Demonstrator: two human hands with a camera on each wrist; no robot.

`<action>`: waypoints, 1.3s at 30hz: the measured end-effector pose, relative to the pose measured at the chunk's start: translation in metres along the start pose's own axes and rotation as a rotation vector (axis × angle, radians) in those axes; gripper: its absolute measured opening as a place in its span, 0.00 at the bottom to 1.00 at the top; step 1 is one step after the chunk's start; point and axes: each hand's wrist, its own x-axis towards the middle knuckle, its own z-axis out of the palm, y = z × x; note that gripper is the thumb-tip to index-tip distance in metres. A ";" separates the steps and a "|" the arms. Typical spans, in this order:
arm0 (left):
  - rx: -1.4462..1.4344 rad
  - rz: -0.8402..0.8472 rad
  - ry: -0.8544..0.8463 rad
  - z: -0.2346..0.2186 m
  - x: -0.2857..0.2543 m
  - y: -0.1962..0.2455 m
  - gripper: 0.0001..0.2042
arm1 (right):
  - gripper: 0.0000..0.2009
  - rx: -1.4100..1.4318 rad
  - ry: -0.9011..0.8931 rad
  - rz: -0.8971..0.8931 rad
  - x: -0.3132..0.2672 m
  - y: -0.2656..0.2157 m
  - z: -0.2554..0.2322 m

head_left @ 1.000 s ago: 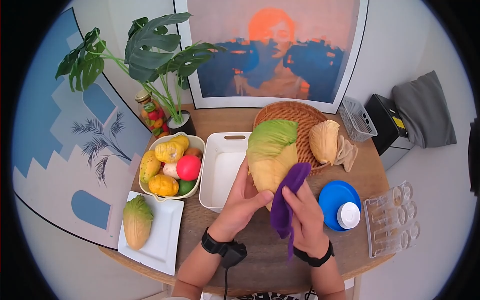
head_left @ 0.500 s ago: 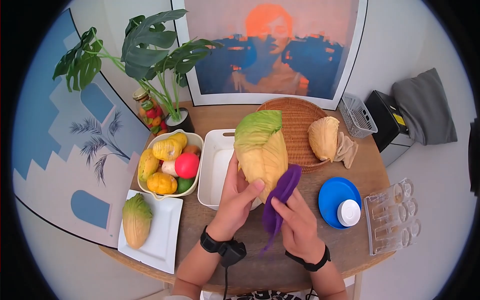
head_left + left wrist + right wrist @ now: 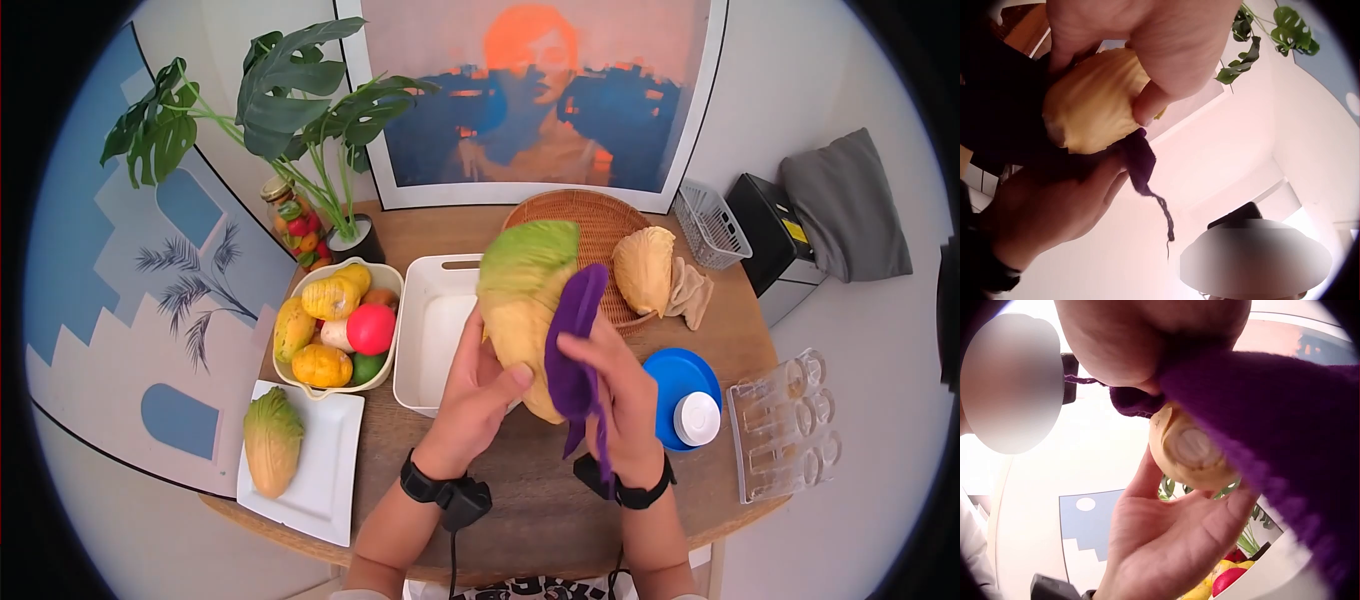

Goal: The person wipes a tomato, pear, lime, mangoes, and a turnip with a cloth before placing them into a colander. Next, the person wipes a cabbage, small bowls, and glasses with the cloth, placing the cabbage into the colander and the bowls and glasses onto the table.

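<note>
In the head view a cabbage with a green leafy top is held up over the table by my left hand, thumb across its pale lower part. My right hand pinches a purple cloth against the cabbage's right side. The left wrist view shows the cabbage's pale end under the left hand, with the cloth's thin tail hanging down. In the right wrist view the cut stem end faces the camera beside the purple cloth.
A white bin stands behind the left hand, beside a fruit bowl. Another cabbage lies on a white plate. To the right are a wicker tray with a pale cabbage, a blue plate and glasses.
The purple cloth and right hand have moved up along the cabbage's right side since half a second ago. The cabbage shifted left, then slightly back right, still in the left hand.
</note>
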 end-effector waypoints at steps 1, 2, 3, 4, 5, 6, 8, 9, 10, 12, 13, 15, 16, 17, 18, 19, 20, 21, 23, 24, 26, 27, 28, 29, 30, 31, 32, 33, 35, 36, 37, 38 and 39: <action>-0.095 0.016 0.037 -0.001 0.000 0.002 0.40 | 0.22 0.002 -0.001 0.001 -0.006 -0.003 0.002; -0.189 0.033 0.074 -0.002 0.001 0.005 0.38 | 0.22 -0.035 -0.058 -0.028 -0.013 -0.008 0.004; -0.189 0.036 0.075 -0.005 0.001 0.008 0.38 | 0.23 -0.072 -0.116 -0.059 -0.022 -0.011 0.006; -0.175 0.045 0.064 -0.009 0.001 0.013 0.36 | 0.23 -0.072 -0.128 -0.051 -0.030 -0.014 0.010; -0.161 0.053 0.052 -0.011 0.001 0.015 0.34 | 0.23 -0.071 -0.130 -0.055 -0.031 -0.014 0.011; -0.160 0.049 0.053 -0.010 0.001 0.014 0.35 | 0.23 -0.069 -0.120 -0.059 -0.032 -0.014 0.012; -0.201 0.025 0.032 -0.011 0.000 0.007 0.35 | 0.23 -0.054 -0.099 -0.066 -0.027 -0.014 0.009; -0.243 -0.001 0.008 -0.010 -0.001 0.005 0.35 | 0.23 -0.056 -0.092 -0.062 -0.019 -0.015 0.005; -0.242 -0.009 -0.001 -0.007 -0.002 0.004 0.35 | 0.23 -0.062 -0.068 -0.042 -0.010 -0.015 0.000; -0.136 -0.012 -0.047 0.000 -0.005 0.001 0.36 | 0.21 0.073 0.001 0.072 0.001 -0.012 -0.005; -0.141 -0.015 -0.051 0.003 -0.005 0.000 0.36 | 0.21 0.234 0.026 0.274 0.003 -0.009 -0.011; -0.153 -0.031 -0.077 0.005 -0.007 0.000 0.36 | 0.21 0.250 0.051 0.222 0.013 -0.013 -0.013; -0.152 -0.029 -0.077 0.007 -0.006 0.001 0.36 | 0.21 0.252 0.050 0.220 0.010 -0.014 -0.012; -0.185 -0.017 -0.043 0.009 -0.006 0.002 0.36 | 0.20 0.227 0.029 0.200 0.004 -0.014 -0.008; -0.218 -0.005 -0.009 0.010 -0.005 0.004 0.38 | 0.20 0.203 0.007 0.181 -0.003 -0.013 -0.005; -0.217 -0.002 -0.004 0.007 -0.004 0.005 0.38 | 0.20 0.147 -0.025 0.149 -0.012 -0.011 -0.005; -0.260 0.004 0.008 0.004 -0.003 0.007 0.35 | 0.20 0.142 -0.030 0.140 -0.019 -0.014 -0.001; -0.303 0.010 0.019 0.001 -0.002 0.008 0.32 | 0.19 0.137 -0.035 0.132 -0.025 -0.016 0.003; -0.297 0.011 0.061 0.000 0.000 0.008 0.31 | 0.19 0.080 -0.051 0.074 -0.034 -0.015 0.008; -0.370 0.000 0.072 0.000 0.000 0.008 0.30 | 0.19 0.019 -0.064 0.014 -0.037 -0.014 0.010; -0.444 -0.007 0.082 0.000 0.000 0.008 0.29 | 0.20 -0.042 -0.078 -0.060 -0.040 -0.015 0.017; -0.480 -0.016 0.084 0.000 0.000 0.007 0.28 | 0.21 -0.105 -0.090 -0.131 -0.040 -0.016 0.021; -0.516 -0.028 0.086 0.001 -0.001 0.006 0.28 | 0.23 -0.165 -0.067 -0.141 -0.038 -0.017 0.023; -0.516 -0.029 0.086 0.002 -0.002 0.003 0.28 | 0.23 -0.166 -0.067 -0.140 -0.036 -0.016 0.022; -0.477 -0.030 0.100 0.001 -0.002 -0.003 0.28 | 0.22 -0.199 -0.057 -0.143 -0.033 -0.015 0.021; -0.437 -0.029 0.114 0.002 -0.002 -0.006 0.28 | 0.22 -0.232 -0.047 -0.147 -0.029 -0.014 0.019; -0.437 -0.026 0.114 0.005 -0.004 -0.006 0.28 | 0.22 -0.232 -0.048 -0.149 -0.024 -0.013 0.016; -0.394 -0.006 0.108 0.010 -0.005 -0.005 0.28 | 0.21 -0.239 -0.040 -0.119 -0.018 -0.014 0.011; -0.354 0.013 0.097 0.016 -0.007 -0.008 0.28 | 0.21 -0.250 -0.030 -0.090 -0.010 -0.014 0.007; -0.320 -0.004 0.113 0.018 -0.008 -0.010 0.29 | 0.20 -0.146 0.017 0.032 -0.007 -0.013 0.007; -0.286 -0.020 0.129 0.020 -0.009 -0.012 0.31 | 0.20 -0.041 0.063 0.153 -0.006 -0.012 0.007; -0.302 -0.008 0.149 0.019 -0.007 -0.013 0.33 | 0.21 0.002 0.052 0.160 -0.007 -0.010 0.006; -0.302 -0.004 0.150 0.017 -0.006 -0.012 0.33 | 0.21 0.003 0.050 0.157 -0.010 -0.010 0.006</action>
